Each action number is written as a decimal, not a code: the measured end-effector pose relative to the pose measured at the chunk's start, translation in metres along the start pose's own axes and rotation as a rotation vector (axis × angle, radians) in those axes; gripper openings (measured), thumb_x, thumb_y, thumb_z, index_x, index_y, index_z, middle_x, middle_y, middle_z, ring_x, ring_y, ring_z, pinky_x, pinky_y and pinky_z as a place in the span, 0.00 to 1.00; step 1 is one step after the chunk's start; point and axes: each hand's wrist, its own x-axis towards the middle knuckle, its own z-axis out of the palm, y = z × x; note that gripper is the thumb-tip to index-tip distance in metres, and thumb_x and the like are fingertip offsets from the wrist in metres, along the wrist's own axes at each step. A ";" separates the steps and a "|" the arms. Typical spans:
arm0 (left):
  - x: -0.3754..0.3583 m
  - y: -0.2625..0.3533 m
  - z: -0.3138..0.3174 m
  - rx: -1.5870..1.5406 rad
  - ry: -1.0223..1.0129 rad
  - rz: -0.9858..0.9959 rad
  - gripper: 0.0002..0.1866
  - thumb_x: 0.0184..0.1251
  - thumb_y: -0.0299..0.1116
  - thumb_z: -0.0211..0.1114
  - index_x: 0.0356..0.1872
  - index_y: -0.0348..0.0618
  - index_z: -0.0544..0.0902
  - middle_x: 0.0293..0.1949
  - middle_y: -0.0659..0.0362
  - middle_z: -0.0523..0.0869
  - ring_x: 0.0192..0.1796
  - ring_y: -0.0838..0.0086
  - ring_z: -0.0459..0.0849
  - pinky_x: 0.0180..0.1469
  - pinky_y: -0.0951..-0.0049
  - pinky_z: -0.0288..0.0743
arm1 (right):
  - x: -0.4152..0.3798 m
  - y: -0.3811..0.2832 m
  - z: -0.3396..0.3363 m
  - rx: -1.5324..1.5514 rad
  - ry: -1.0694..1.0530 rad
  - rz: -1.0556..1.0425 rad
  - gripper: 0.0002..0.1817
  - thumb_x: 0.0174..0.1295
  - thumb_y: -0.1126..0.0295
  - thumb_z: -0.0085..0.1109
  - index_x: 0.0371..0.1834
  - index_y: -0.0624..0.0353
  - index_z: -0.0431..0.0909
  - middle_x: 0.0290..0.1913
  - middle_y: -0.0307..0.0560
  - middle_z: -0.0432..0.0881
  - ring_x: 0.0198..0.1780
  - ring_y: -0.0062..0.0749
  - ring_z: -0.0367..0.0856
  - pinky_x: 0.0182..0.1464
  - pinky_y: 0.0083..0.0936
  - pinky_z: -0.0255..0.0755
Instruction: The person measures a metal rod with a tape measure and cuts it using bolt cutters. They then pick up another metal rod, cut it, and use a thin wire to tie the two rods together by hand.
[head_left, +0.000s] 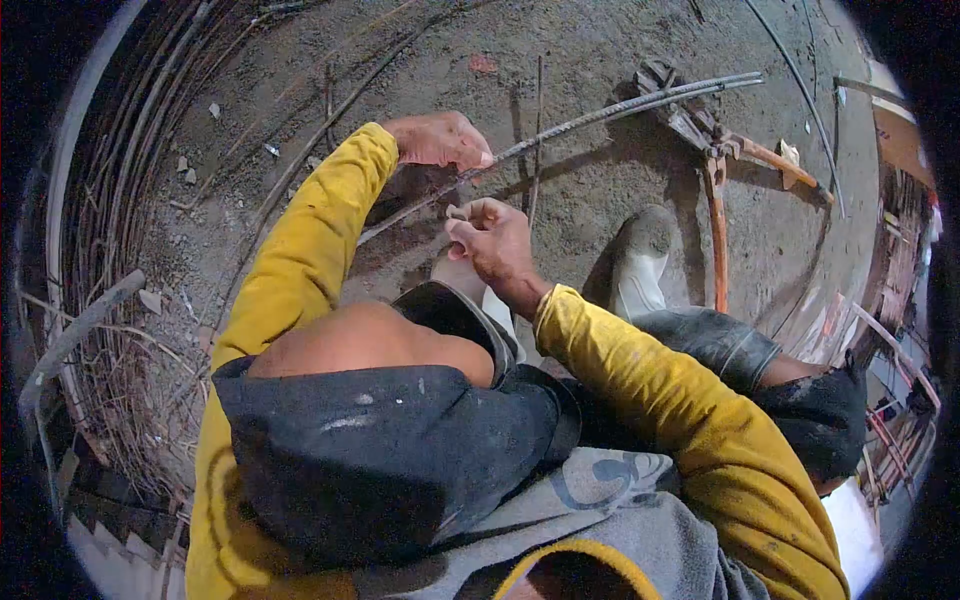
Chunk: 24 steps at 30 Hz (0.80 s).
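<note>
Two ribbed steel rods (620, 107), lying side by side, run from the upper right down toward my knee. My left hand (440, 140) is closed at the rods, its fingertips against them near their middle. Just below, my right hand (497, 243) is closed in a pinch, with thumb and forefinger curled together. A small pale bit shows at its fingertips, but I cannot make out what it is. Beyond the rods lies a bolt cutter (713, 150) with orange handles, its jaws pointing away from me.
Long rods and wires are bundled along the left (110, 190). A thin bar (538, 130) stretches across the rough ground behind my hands. My white boot (640, 265) rests beside the cutter's handle. A bent pipe (80, 335) sits at left, and a curved rod (800, 85) at right.
</note>
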 end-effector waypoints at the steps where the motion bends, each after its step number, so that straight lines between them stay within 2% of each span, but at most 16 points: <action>1: 0.000 -0.002 0.000 -0.001 -0.001 -0.001 0.21 0.62 0.51 0.60 0.25 0.40 0.79 0.22 0.67 0.72 0.28 0.81 0.67 0.31 0.76 0.61 | 0.000 -0.001 -0.001 0.001 0.000 0.001 0.09 0.56 0.73 0.61 0.25 0.66 0.72 0.23 0.44 0.77 0.21 0.23 0.76 0.21 0.21 0.73; 4: 0.002 -0.005 0.000 0.011 0.000 -0.043 0.21 0.62 0.51 0.61 0.26 0.40 0.80 0.22 0.68 0.72 0.28 0.81 0.68 0.30 0.76 0.61 | 0.003 -0.007 -0.010 -0.065 -0.058 0.048 0.10 0.59 0.68 0.60 0.28 0.63 0.72 0.26 0.41 0.77 0.21 0.21 0.74 0.25 0.19 0.71; 6: 0.002 -0.007 0.000 -0.030 0.003 -0.032 0.21 0.62 0.51 0.61 0.27 0.40 0.81 0.23 0.68 0.73 0.28 0.81 0.69 0.30 0.76 0.62 | 0.006 -0.009 -0.012 0.080 -0.180 0.218 0.11 0.63 0.64 0.57 0.32 0.60 0.72 0.25 0.38 0.73 0.21 0.20 0.71 0.26 0.21 0.70; 7: 0.001 -0.007 0.001 -0.029 0.005 -0.031 0.21 0.62 0.51 0.61 0.27 0.40 0.81 0.23 0.68 0.73 0.28 0.81 0.69 0.30 0.76 0.62 | 0.006 -0.009 -0.011 0.079 -0.182 0.217 0.11 0.63 0.64 0.57 0.32 0.60 0.72 0.25 0.38 0.73 0.21 0.20 0.71 0.26 0.21 0.70; 9: 0.001 -0.007 0.002 -0.026 0.037 -0.065 0.21 0.61 0.51 0.62 0.28 0.40 0.82 0.23 0.68 0.74 0.29 0.81 0.70 0.31 0.77 0.63 | 0.003 -0.010 -0.008 0.356 -0.301 0.367 0.10 0.67 0.61 0.50 0.36 0.55 0.69 0.25 0.34 0.69 0.21 0.20 0.67 0.27 0.21 0.68; 10: 0.001 -0.007 0.002 -0.026 0.039 -0.066 0.21 0.61 0.51 0.62 0.28 0.40 0.82 0.23 0.68 0.74 0.29 0.81 0.70 0.31 0.77 0.63 | 0.003 -0.012 -0.007 0.356 -0.303 0.367 0.10 0.67 0.61 0.50 0.36 0.55 0.69 0.25 0.34 0.69 0.21 0.20 0.67 0.27 0.21 0.68; 12: 0.002 -0.009 0.002 -0.047 0.021 0.000 0.21 0.61 0.51 0.62 0.31 0.40 0.83 0.24 0.67 0.75 0.29 0.81 0.71 0.31 0.78 0.64 | 0.003 -0.015 -0.005 0.547 -0.336 0.509 0.09 0.70 0.60 0.44 0.36 0.52 0.67 0.23 0.32 0.66 0.19 0.20 0.63 0.28 0.23 0.67; 15: 0.003 -0.010 0.000 -0.041 -0.004 -0.046 0.20 0.61 0.51 0.62 0.32 0.40 0.83 0.23 0.67 0.75 0.29 0.81 0.71 0.31 0.78 0.64 | 0.010 -0.015 -0.001 0.731 -0.361 0.531 0.11 0.71 0.60 0.40 0.35 0.52 0.66 0.23 0.32 0.65 0.18 0.19 0.60 0.27 0.22 0.66; 19: 0.001 -0.009 0.003 -0.098 0.034 -0.069 0.19 0.60 0.49 0.64 0.29 0.40 0.83 0.23 0.68 0.73 0.29 0.81 0.69 0.32 0.77 0.61 | 0.014 -0.011 0.005 0.828 -0.341 0.507 0.11 0.72 0.60 0.40 0.34 0.53 0.66 0.22 0.32 0.64 0.17 0.19 0.58 0.27 0.23 0.65; 22: 0.003 -0.010 0.003 -0.053 0.037 -0.067 0.19 0.60 0.48 0.64 0.32 0.40 0.83 0.24 0.67 0.74 0.29 0.81 0.69 0.32 0.78 0.62 | 0.017 -0.010 0.005 0.934 -0.335 0.517 0.12 0.72 0.60 0.40 0.34 0.53 0.66 0.21 0.32 0.63 0.17 0.19 0.57 0.27 0.22 0.65; 24: 0.002 -0.011 0.003 -0.055 0.042 -0.054 0.18 0.60 0.48 0.64 0.34 0.40 0.83 0.24 0.68 0.75 0.29 0.82 0.70 0.32 0.78 0.62 | 0.018 -0.010 0.005 0.976 -0.313 0.529 0.09 0.72 0.63 0.37 0.35 0.52 0.63 0.20 0.32 0.61 0.15 0.19 0.56 0.25 0.24 0.65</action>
